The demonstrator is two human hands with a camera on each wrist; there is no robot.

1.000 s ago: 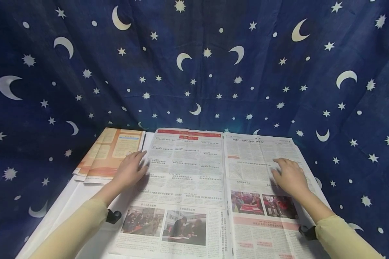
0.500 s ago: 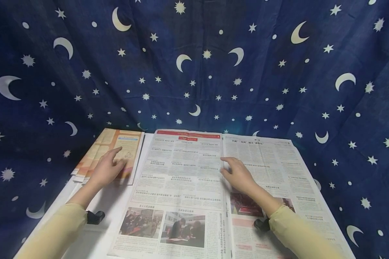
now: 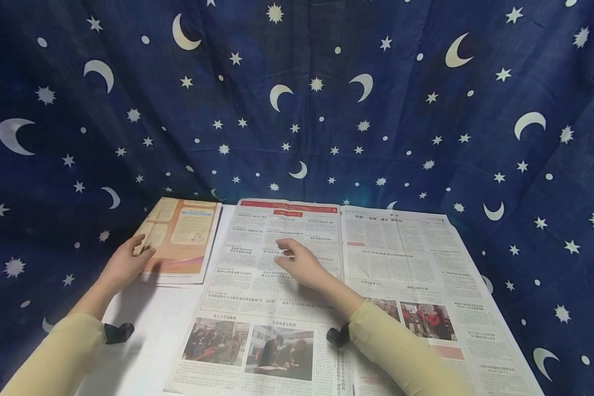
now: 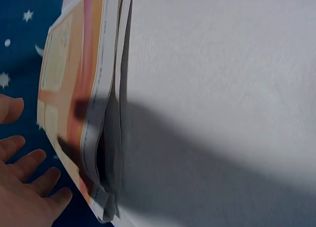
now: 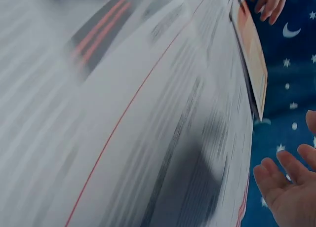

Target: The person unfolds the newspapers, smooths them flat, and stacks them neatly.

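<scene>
A newspaper (image 3: 297, 300) lies spread wide, with printed columns, a red banner along its far edge and photos on the near half. My right hand (image 3: 304, 265) hovers over its left page, fingers relaxed and holding nothing; the right wrist view also shows loosely bent, separated fingers (image 5: 291, 170). To the left lies a folded stack of orange printed paper (image 3: 185, 242). My left hand (image 3: 124, 263) is at the stack's left edge, partly covering it. In the left wrist view, its fingers (image 4: 32, 163) are spread and grip nothing; whether they touch the paper I cannot tell.
Both papers rest on a white table (image 3: 143, 341). A dark blue curtain (image 3: 257, 110) with moons and stars hangs close behind the far edge. In the left wrist view, the stack's near edge (image 4: 101, 138) bulges and its layers part.
My left hand has moved left across the orange stack, from its right edge to its left. My right hand has swung left from the right page to the left page. The newspaper stays put.
</scene>
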